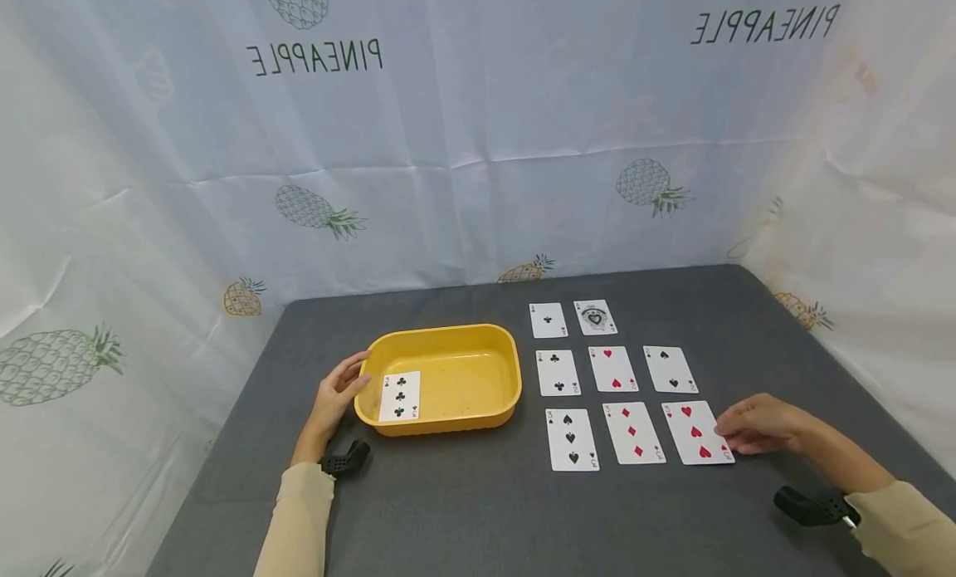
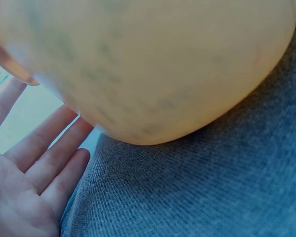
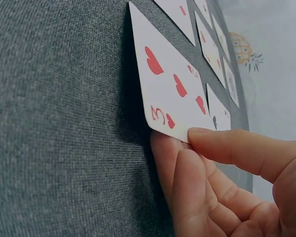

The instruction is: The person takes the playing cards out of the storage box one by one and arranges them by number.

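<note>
In the head view my right hand [image 1: 762,425] pinches the near right corner of the three of hearts [image 1: 696,433] between thumb and fingers. The right wrist view shows that card [image 3: 175,84] tilted, its gripped edge raised off the dark cloth. My left hand [image 1: 338,398] is at the left end of a yellow plastic tray [image 1: 448,423], fingertips against its rim. Its fingers [image 2: 54,163] look straight and spread along the tray's outer wall in the left wrist view. Inside the tray, at its left, lies a face-up three of clubs [image 1: 399,396].
Left of the held card lie the three of diamonds [image 1: 633,433] and three of spades [image 1: 571,440]. Behind them sit the two of clubs [image 1: 557,373], two of hearts [image 1: 612,369] and two of spades [image 1: 670,369]. Two aces, including the ace of clubs [image 1: 548,320], lie farthest back.
</note>
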Motion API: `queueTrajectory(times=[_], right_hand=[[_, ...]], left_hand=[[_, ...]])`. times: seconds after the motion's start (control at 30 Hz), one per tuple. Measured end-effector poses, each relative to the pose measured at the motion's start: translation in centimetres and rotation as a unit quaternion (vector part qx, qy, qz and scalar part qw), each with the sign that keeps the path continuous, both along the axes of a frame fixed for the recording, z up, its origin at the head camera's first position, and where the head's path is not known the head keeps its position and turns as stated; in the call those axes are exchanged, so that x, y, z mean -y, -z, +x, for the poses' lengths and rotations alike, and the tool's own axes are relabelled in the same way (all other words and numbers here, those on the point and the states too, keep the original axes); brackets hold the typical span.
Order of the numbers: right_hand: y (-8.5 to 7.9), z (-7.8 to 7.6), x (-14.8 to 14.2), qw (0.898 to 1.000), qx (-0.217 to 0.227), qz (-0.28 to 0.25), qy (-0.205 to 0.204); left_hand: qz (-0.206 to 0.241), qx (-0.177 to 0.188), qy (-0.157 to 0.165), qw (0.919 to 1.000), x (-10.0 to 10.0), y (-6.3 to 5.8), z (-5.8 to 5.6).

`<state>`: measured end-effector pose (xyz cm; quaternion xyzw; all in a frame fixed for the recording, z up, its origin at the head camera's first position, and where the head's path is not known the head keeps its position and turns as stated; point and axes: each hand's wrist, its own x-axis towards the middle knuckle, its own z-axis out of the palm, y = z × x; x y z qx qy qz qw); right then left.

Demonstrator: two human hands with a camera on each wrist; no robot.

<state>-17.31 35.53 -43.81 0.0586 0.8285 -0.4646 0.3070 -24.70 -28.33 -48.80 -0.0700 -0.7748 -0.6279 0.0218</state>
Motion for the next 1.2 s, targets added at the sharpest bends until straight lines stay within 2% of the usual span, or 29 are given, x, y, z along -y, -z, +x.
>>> queueTrajectory(times=[0.17,0.47,0.63,0.8,0.9,1.2], right_hand=[[-0.2,0.2,0.2,1.0,-0.01,0.019,0.007],[-0.4,0.3,0.0,1.0,-0.005,0.029,0.004],[-0.6,0.3,-0.3,1.0,0.005,0.014,-0.01],[-1.1,0.0,0.2,0.999,-0.015,0.008,-0.041],[-1.4,-0.3,1.0,0.998,-0.027,-0.008,-0.057],[-2.1,-1.4,4.5,0.993,-0.027,-0.099,-0.062]], left_hand=[[-0.01,0.007,-0.005,0.9999,-0.1,-0.1,0.1],[0.004,-0.001,-0.001,1.0,0.0,0.0,0.1],[-0.001,0.0,-0.002,1.0,0.1,0.0,0.1],[-0.003,0.0,-0.004,1.0,0.0,0.0,0.1],[-0.006,0.001,-0.004,1.0,0.1,0.0,0.0],[-0.006,0.008,-0.004,0.9999,0.1,0.1,-0.1]])
